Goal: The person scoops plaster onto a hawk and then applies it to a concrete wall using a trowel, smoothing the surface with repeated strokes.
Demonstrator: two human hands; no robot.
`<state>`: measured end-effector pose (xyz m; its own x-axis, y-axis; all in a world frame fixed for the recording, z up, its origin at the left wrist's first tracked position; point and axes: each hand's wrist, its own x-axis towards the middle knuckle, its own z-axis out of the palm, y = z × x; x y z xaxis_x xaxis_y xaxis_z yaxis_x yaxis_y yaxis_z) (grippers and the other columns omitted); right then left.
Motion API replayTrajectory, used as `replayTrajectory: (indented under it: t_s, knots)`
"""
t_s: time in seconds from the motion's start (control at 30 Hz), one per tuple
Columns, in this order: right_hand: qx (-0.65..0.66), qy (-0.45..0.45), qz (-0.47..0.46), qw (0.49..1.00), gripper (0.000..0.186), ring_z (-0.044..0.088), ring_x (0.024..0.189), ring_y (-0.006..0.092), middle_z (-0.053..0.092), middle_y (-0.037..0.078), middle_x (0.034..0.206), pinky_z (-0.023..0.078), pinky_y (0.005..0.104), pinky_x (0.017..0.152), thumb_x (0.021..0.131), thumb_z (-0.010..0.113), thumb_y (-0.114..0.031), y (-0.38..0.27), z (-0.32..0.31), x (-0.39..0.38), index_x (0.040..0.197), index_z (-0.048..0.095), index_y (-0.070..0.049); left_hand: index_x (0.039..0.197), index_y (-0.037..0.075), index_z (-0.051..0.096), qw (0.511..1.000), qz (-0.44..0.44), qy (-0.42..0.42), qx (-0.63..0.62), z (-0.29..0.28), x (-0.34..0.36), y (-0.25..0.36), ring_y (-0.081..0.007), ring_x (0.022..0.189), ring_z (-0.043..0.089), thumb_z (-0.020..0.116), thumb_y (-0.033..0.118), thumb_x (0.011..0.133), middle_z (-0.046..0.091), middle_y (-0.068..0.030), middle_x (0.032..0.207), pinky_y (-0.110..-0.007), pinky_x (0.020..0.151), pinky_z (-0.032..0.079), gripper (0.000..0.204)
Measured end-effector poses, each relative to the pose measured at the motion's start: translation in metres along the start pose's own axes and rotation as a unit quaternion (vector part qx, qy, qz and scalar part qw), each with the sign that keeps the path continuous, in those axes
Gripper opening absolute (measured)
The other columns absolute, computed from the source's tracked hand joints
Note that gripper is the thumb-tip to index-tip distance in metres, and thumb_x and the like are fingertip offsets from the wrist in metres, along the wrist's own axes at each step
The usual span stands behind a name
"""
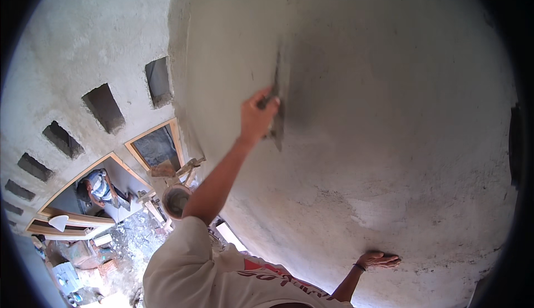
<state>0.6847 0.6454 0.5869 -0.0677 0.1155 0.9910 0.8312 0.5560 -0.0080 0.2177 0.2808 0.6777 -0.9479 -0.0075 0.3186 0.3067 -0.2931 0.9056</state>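
My left hand (257, 116) is raised in front of a grey plastered wall (356, 130). Its fingers are wrapped round the handle of a plastering trowel (280, 124). The trowel's blade is seen nearly edge-on against the wall, and a dark shadow or damp patch lies just right of it. Lower right, my right hand (381, 260) has its fingers stretched out close to the same wall, with nothing in it. A dark band circles that wrist. Whether the right hand touches the wall I cannot tell.
Below my left arm, a round tub (177, 199) of grey mix stands by wooden boards (192, 166). The adjoining left wall has several square openings (104, 107) and wood-framed windows (158, 144). Far below, another person (103, 188) bends in a doorway near rubble-strewn ground (136, 238).
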Motion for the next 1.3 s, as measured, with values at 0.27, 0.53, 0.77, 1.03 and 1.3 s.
replayTrajectory:
  t_s: [0.27,0.53,0.77,1.03,1.3]
  knots:
    - [0.003,-0.006,0.009,1.000,0.061,0.012,0.139,0.0431,0.013,0.024,0.151,0.014,0.0613,0.109,0.100,0.016,-0.041,-0.010,0.000,-0.001,0.146,0.016,-0.002,0.115,0.002,0.064,0.969,0.145,-0.027,0.197,0.052,0.055,0.054,-0.0109,0.063,0.060,0.070,0.020,0.077,0.069,-0.0148,0.080,-0.026,0.060,0.049,0.042]
    - [-0.031,-0.048,0.011,0.998,0.063,0.014,0.139,0.0409,0.015,0.022,0.152,0.017,0.0580,0.110,0.100,0.018,-0.045,-0.006,-0.010,-0.006,0.147,0.018,-0.004,0.118,0.003,0.061,0.931,0.260,-0.204,0.155,0.085,-0.099,0.018,-0.0168,0.051,0.055,0.069,0.025,0.081,0.061,-0.0094,0.071,-0.030,0.050,0.049,0.044]
    - [-0.034,-0.047,0.022,0.998,0.063,0.016,0.139,0.0406,0.015,0.021,0.151,0.020,0.0572,0.110,0.099,0.020,-0.048,-0.017,-0.011,0.000,0.147,0.019,-0.007,0.114,-0.007,0.061,0.990,-0.070,0.093,-0.083,-0.049,0.087,-0.023,-0.0043,0.052,0.044,0.064,0.018,0.084,0.054,0.0024,0.065,-0.022,0.047,0.037,0.039]
    - [-0.007,-0.041,0.041,0.998,0.062,0.014,0.140,0.0394,0.015,0.021,0.152,0.016,0.0562,0.111,0.100,0.019,-0.046,-0.012,-0.007,-0.005,0.148,0.017,-0.006,0.111,-0.008,0.061,0.997,0.021,-0.002,-0.071,0.009,0.131,0.019,-0.0045,0.044,0.044,0.068,0.017,0.082,0.050,0.0011,0.060,-0.022,0.038,0.034,0.039]
    - [-0.013,-0.009,0.036,0.999,0.063,0.014,0.139,0.0415,0.016,0.022,0.151,0.015,0.0581,0.110,0.100,0.016,-0.046,-0.004,0.000,-0.003,0.147,0.018,-0.004,0.116,0.000,0.062,0.976,0.098,-0.133,0.144,0.085,0.040,0.120,-0.0117,0.063,0.062,0.069,0.023,0.078,0.069,-0.0153,0.085,-0.027,0.055,0.050,0.045]
